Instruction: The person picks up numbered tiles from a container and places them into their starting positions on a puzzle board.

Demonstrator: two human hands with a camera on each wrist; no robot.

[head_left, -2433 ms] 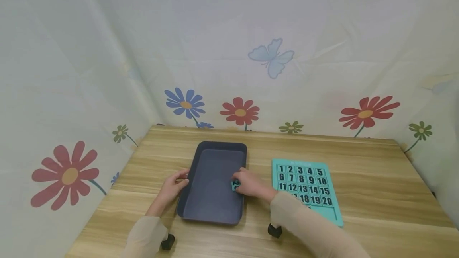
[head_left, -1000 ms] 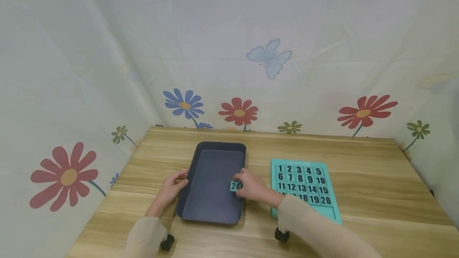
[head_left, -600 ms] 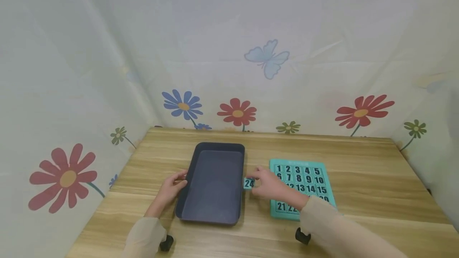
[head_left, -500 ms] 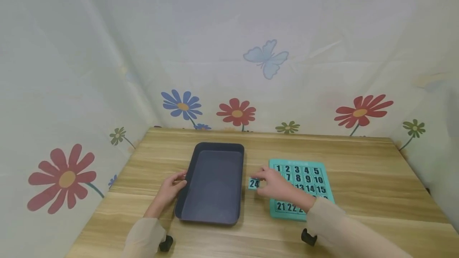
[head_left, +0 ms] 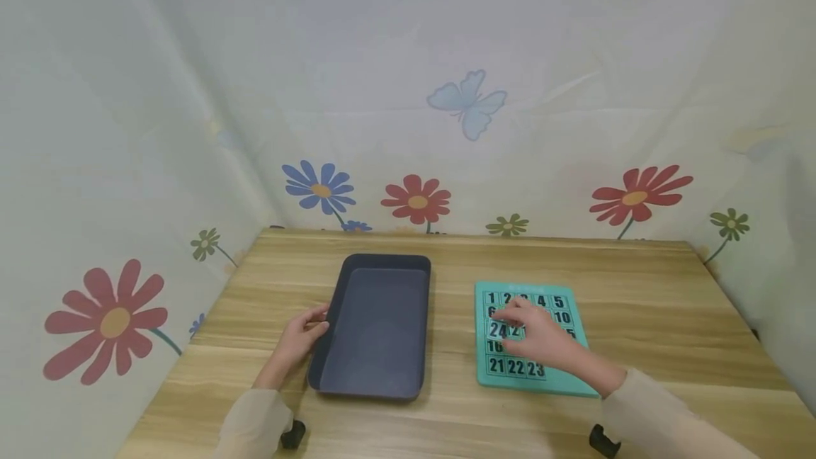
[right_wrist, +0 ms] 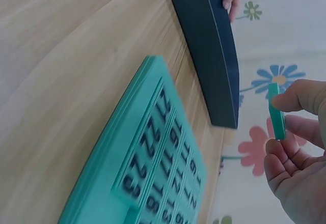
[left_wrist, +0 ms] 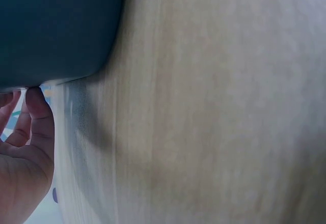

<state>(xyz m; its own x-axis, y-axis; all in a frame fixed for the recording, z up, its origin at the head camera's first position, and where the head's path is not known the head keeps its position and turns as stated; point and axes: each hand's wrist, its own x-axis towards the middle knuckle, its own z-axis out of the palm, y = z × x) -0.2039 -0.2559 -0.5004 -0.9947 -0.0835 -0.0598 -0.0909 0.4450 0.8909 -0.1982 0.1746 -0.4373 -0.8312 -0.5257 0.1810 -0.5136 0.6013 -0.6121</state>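
In the head view, my right hand [head_left: 542, 338] is over the turquoise number board [head_left: 484, 377] and pinches a small tile marked 24 [head_left: 497, 331] between thumb and fingers. Edge-on in the right wrist view, that turquoise tile [right_wrist: 276, 112] is raised above the board. Rows of numbered tiles fill much of the board; 21, 22 and 23 stand in its lowest row, with a bare stretch to their right. My left hand [head_left: 299, 338] touches the left side of a dark tray [head_left: 376, 331]. Its thumb [left_wrist: 39, 104] meets the tray's outer wall in the left wrist view.
The wooden table [head_left: 446, 416] carries the tray on the left and the board on the right, with a strip of wood between them. A pale cloth backdrop [head_left: 357, 76] printed with flowers hangs behind the table and along its sides. No tiles show inside the tray.
My right hand has lifted the tile marked 24 out of the tray and carried it rightward over the board. The left hand stays at the tray's side.
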